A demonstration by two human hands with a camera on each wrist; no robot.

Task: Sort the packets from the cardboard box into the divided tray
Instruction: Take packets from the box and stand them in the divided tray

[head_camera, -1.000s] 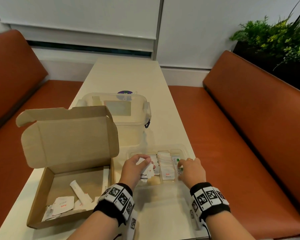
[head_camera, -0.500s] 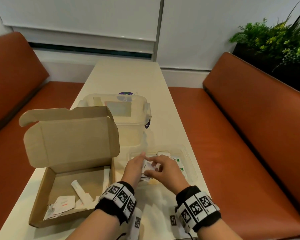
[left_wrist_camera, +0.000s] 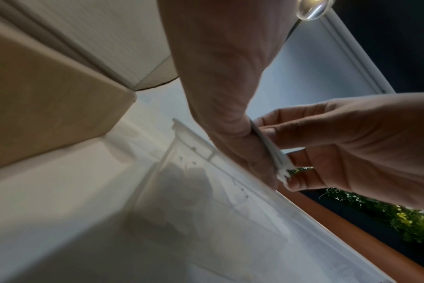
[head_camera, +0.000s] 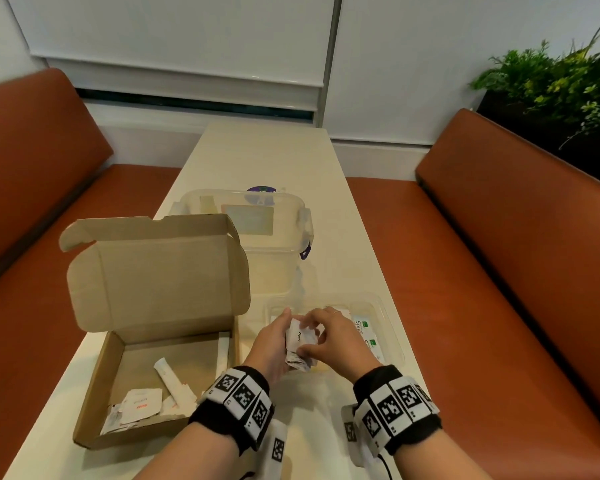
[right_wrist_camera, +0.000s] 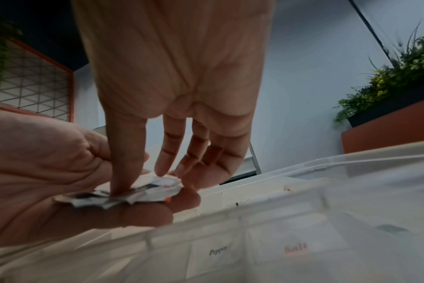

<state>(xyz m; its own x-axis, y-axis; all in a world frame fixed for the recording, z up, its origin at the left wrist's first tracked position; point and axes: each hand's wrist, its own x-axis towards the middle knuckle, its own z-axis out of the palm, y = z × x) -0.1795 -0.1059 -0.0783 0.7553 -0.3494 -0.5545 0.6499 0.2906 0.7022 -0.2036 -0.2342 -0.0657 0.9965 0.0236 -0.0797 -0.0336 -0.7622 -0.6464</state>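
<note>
Since the earlier frame, the right hand (head_camera: 340, 344) has left the tray's right-hand compartment and crossed to the left hand (head_camera: 274, 344); both now meet above the near left part of the tray (head_camera: 394, 341). Left hand: fingers curled under a small stack of packets (head_camera: 298, 344), thumb on top, grip closed on the stack. Right hand: thumb and forefinger pinch the top packet of that stack; the other fingers hang loosely extended. Whether the top packet is already free of the stack cannot be told.

Judged step: separation of one packet for placement. The right wrist view shows packets marked "Pepper" and "Salt" lying in separate tray compartments, so sorting is under way. Green-printed packets lie in the right compartment.

Remaining stock: several packets and a long sachet (head_camera: 172, 379) lie in the box (head_camera: 94, 403), lid open. Task is not complete.

Behind the tray stands a clear tub (head_camera: 274, 258) on the table (head_camera: 267, 157).
</note>
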